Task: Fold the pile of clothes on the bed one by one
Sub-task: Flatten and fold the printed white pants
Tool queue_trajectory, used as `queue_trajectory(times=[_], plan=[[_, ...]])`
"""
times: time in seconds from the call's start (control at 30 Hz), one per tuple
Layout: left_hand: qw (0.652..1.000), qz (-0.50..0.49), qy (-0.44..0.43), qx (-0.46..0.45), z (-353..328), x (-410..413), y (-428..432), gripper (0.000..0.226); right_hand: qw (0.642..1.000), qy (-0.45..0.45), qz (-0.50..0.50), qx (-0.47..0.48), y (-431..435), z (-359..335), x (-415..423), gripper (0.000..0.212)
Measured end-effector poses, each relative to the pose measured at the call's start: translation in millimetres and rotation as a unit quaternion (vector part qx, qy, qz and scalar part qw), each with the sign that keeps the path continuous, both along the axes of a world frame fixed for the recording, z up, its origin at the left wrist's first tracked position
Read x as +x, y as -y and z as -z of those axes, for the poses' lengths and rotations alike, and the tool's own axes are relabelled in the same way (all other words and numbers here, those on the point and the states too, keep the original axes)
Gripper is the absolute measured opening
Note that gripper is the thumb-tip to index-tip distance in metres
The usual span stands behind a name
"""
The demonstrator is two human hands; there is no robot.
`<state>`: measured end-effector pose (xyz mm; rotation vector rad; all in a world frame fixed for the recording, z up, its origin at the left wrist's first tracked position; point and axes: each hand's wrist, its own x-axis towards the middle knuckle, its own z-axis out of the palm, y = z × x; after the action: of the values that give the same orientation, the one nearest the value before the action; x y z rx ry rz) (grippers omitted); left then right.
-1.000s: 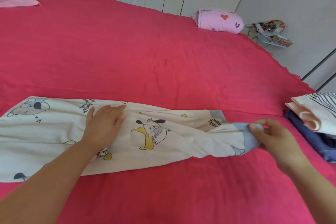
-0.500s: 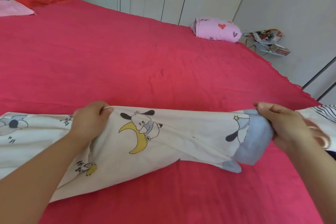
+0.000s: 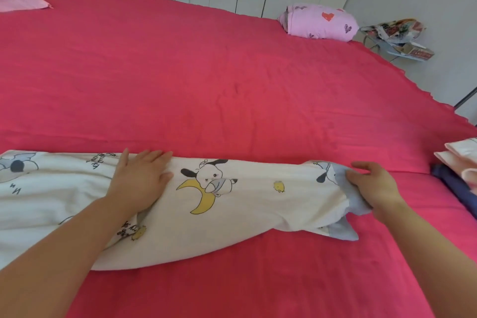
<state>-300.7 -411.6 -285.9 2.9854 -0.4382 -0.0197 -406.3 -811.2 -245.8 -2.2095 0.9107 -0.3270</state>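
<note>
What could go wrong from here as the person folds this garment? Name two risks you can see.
1. The right hand grips only the bunched blue cuff; pulling may twist the cartoon-print garment instead of flattening it.
2. The left hand presses flat mid-garment, but the creases beside its wrist could get folded in.
</note>
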Motion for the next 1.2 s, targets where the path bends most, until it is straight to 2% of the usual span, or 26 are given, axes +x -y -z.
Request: queue_trajectory(times=[0.07,0.13,0.2,0.27,0.33,0.4,0.5,0.63,0.67,0.73,0.77,0.8,0.93,1.03,1.1,1.2], plan=[[1.000,-0.019,-0.020,0.002,2.2,-1.4,-4.0,0.054,0.995,-0.091,-0.025,0.013,1.7,3.0,-8.2,0.030],[0.999,-0.021,0.011,-0.045,0.7,-5.6,-3.0,0.054,0.983,-0.166,-0.041,0.061,-0.5,6.4,-17.7,0.045],[0.996,-0.004,0.047,-0.079,-2.2,-16.7,-1.2,0.052,0.970,-0.168,-0.033,0.174,-3.5,3.5,-28.0,0.048],[0.995,0.023,0.057,-0.085,-4.6,-30.8,-2.6,0.055,0.949,-0.174,-0.043,0.260,-10.1,-0.4,-34.8,0.040],[0.996,0.051,0.018,-0.073,-8.2,-42.9,-2.4,0.075,0.939,-0.178,-0.057,0.290,-20.4,-2.5,-39.5,0.028],[0.996,0.081,-0.023,-0.036,-7.2,-49.0,-0.5,0.092,0.944,-0.128,-0.048,0.301,-27.8,-4.1,-40.4,0.017],[0.994,0.094,-0.055,0.003,-4.0,-50.8,-1.1,0.099,0.966,-0.056,-0.048,0.248,-22.2,-27.4,-40.7,0.013],[0.989,0.119,-0.085,-0.016,-10.8,-55.5,-0.6,0.099,0.992,-0.056,-0.064,0.092,8.1,-60.6,-53.1,0.024],[0.988,0.126,-0.088,-0.011,-10.6,-58.2,1.6,0.099,0.992,-0.100,-0.073,0.036,10.7,-59.2,-59.3,0.025],[0.987,0.137,-0.084,0.021,-5.2,-62.9,7.0,0.099,0.957,-0.260,-0.118,-0.044,6.7,-39.9,-73.2,0.030],[0.987,0.138,-0.080,0.033,-1.3,-63.7,9.1,0.099,0.936,-0.325,-0.128,-0.043,2.7,-25.9,-79.1,0.031],[0.987,0.137,-0.077,0.036,1.5,-63.5,10.3,0.099,0.929,-0.349,-0.121,-0.035,-0.5,-14.9,-82.7,0.029],[0.989,0.130,-0.072,-0.002,-5.3,-57.6,12.2,0.097,0.972,-0.221,-0.050,-0.070,-0.1,-8.6,-72.6,0.037],[0.993,0.107,-0.029,-0.048,-10.4,-42.0,19.4,0.078,0.990,-0.110,-0.032,-0.082,-5.3,-9.0,-51.2,0.048],[0.994,0.089,0.004,-0.065,-11.7,-28.9,28.7,0.065,0.988,-0.090,-0.058,-0.108,-10.6,-3.4,-32.0,0.047],[0.997,0.060,0.004,-0.040,-12.3,-13.5,42.5,0.042,0.982,-0.124,-0.073,-0.121,-14.5,3.9,-7.5,0.050]])
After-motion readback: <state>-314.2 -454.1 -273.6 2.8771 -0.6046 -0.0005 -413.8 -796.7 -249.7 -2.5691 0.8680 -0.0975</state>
